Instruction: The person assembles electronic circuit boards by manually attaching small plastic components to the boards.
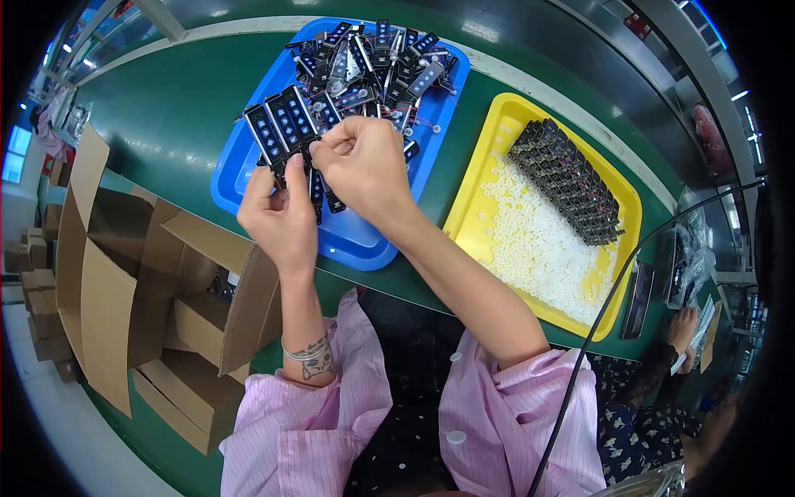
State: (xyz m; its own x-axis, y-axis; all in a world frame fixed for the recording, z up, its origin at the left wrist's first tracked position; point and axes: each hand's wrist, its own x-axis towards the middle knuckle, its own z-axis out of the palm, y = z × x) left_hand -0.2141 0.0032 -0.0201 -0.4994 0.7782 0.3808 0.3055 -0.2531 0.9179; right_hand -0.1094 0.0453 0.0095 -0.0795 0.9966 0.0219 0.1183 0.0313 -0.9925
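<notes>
Over the blue tray, my left hand pinches the lower end of a black strip-shaped module with a row of bluish round spots. Similar modules lie right beside it, and I cannot tell how many are in the hold. My right hand is closed in a pinch at the modules' right edge; its own fingers hide what is between them. A heap of like modules, with thin wires and small round white pieces, fills the far part of the tray.
To the right, a yellow tray holds many small white rings and a stacked block of black parts. Open cardboard boxes stand at left. A black cable crosses the right side. Another person's hand is at far right, near a dark phone-like slab.
</notes>
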